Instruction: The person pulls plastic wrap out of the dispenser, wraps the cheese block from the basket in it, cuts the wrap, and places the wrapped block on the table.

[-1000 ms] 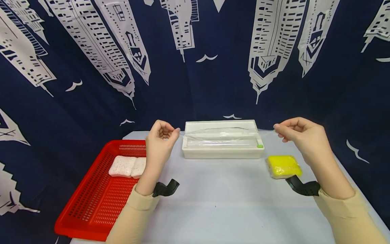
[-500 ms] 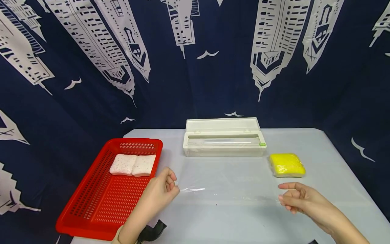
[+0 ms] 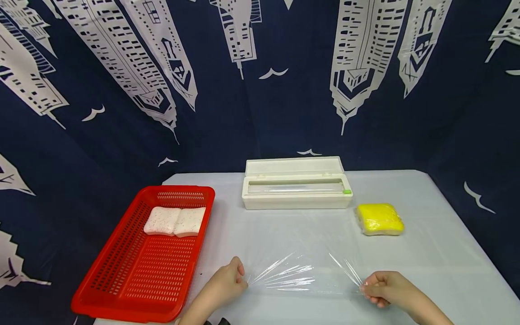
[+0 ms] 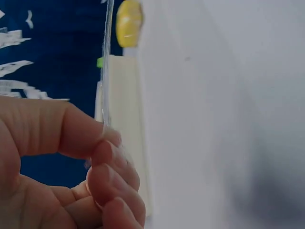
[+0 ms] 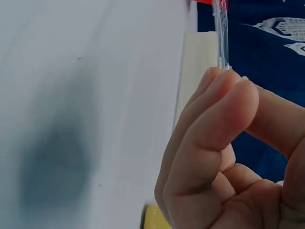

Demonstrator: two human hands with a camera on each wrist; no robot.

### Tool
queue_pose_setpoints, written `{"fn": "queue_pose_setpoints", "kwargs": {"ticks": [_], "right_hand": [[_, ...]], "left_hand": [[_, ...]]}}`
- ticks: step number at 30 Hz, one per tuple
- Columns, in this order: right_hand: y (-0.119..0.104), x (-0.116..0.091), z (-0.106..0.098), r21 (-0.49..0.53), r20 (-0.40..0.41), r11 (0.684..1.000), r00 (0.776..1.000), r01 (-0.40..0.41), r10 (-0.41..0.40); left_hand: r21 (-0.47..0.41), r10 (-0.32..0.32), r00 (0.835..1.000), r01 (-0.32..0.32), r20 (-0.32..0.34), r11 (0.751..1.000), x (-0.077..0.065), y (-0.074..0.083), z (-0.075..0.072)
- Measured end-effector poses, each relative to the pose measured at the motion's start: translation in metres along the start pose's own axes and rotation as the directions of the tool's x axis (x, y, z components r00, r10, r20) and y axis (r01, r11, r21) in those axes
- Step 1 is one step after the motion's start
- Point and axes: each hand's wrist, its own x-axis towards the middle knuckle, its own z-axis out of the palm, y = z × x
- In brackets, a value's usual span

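Observation:
A sheet of clear plastic wrap (image 3: 290,273) is stretched between my two hands over the front of the table, with shiny creases running from each grip. My left hand (image 3: 227,282) pinches its left corner between thumb and fingers; the left wrist view shows the wrap (image 4: 106,90) edge-on as a thin strip. My right hand (image 3: 386,291) pinches the opposite corner, and in the right wrist view the wrap (image 5: 221,36) rises from the fingertips. Behind the sheet stands a white wrap dispenser box (image 3: 297,202), its lid raised and the roll inside showing.
On the left lies a red perforated basket (image 3: 162,307) holding two speckled white sponge-like blocks (image 3: 162,221) (image 3: 190,221). A yellow block in clear wrap (image 3: 379,219) sits right of the dispenser. A dark blue printed curtain (image 3: 252,113) hangs behind the table (image 3: 438,216).
Both hands have drawn the plastic wrap from over the dispenser down toward the front of the table. The sheet now spreads wide between them. Basket, dispenser and yellow block stay in place.

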Motion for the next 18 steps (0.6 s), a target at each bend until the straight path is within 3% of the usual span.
{"fn": "queue_pose_setpoints", "kwargs": {"ticks": [4, 9, 12, 18], "right_hand": [[0.004, 0.006, 0.015, -0.166, -0.165, 0.985, 0.986, -0.039, 0.011], [0.005, 0.014, 0.038, -0.393, -0.38, 0.912, 0.924, -0.117, -0.045], [0.005, 0.017, 0.046, -0.464, -0.423, 0.877, 0.901, -0.124, -0.097], [0.009, 0.023, 0.053, -0.485, -0.409, 0.866, 0.907, -0.122, -0.102]], "left_hand": [[0.046, 0.024, 1.0, -0.024, -0.012, 0.999, 0.005, -0.008, 0.015], [0.16, 0.074, 0.994, -0.061, -0.081, 0.985, 0.009, -0.014, 0.034], [0.185, 0.071, 0.99, -0.048, -0.12, 0.982, 0.01, -0.014, 0.042], [0.202, 0.053, 0.984, -0.017, -0.171, 0.979, 0.011, -0.017, 0.049]]}}
